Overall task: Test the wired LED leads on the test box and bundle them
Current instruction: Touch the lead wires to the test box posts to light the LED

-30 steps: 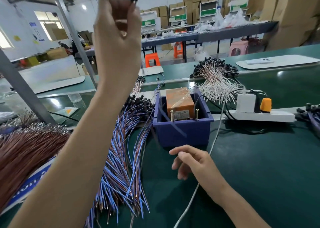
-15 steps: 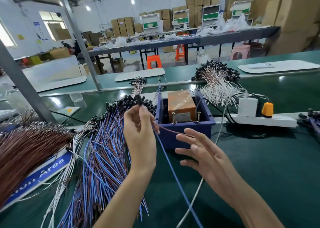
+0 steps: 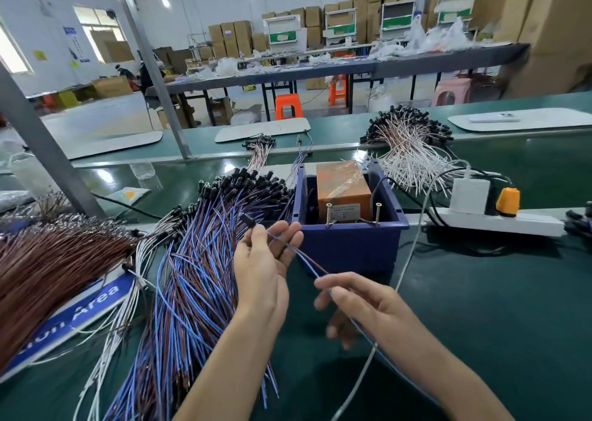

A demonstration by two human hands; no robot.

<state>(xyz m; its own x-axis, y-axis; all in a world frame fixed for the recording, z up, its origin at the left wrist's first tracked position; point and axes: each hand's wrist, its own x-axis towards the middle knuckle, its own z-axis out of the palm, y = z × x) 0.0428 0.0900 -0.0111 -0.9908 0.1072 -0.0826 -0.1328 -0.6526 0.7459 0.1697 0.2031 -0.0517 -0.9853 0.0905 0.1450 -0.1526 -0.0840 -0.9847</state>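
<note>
A sheaf of brown wires [image 3: 48, 266] runs off the left edge, covering most of a blue sign [image 3: 93, 302] of which only "Area" reads whole. Next lies the spread of blue and brown leads [image 3: 198, 276] on the green bench [image 3: 480, 308], their black heads pointing away.

Above that pile, the left hand [image 3: 261, 270] pinches the black head of one lead [image 3: 307, 260]. Its two wires slope down to the right hand [image 3: 368, 305], which pinches them between thumb and forefinger. Beyond those fingers the wires blur and are hard to follow.

Half a second ago the right hand was spread open just short of the wires, and the left hand was up at the heads of the pile.

Behind the hands, a blue tub [image 3: 352, 244] holds an orange block [image 3: 342, 183] wrapped in tape, with two upright screws [image 3: 329, 212] at its front. A white cable [image 3: 413, 247] trails past it, and a power strip [image 3: 496, 222] lies to the right.
</note>
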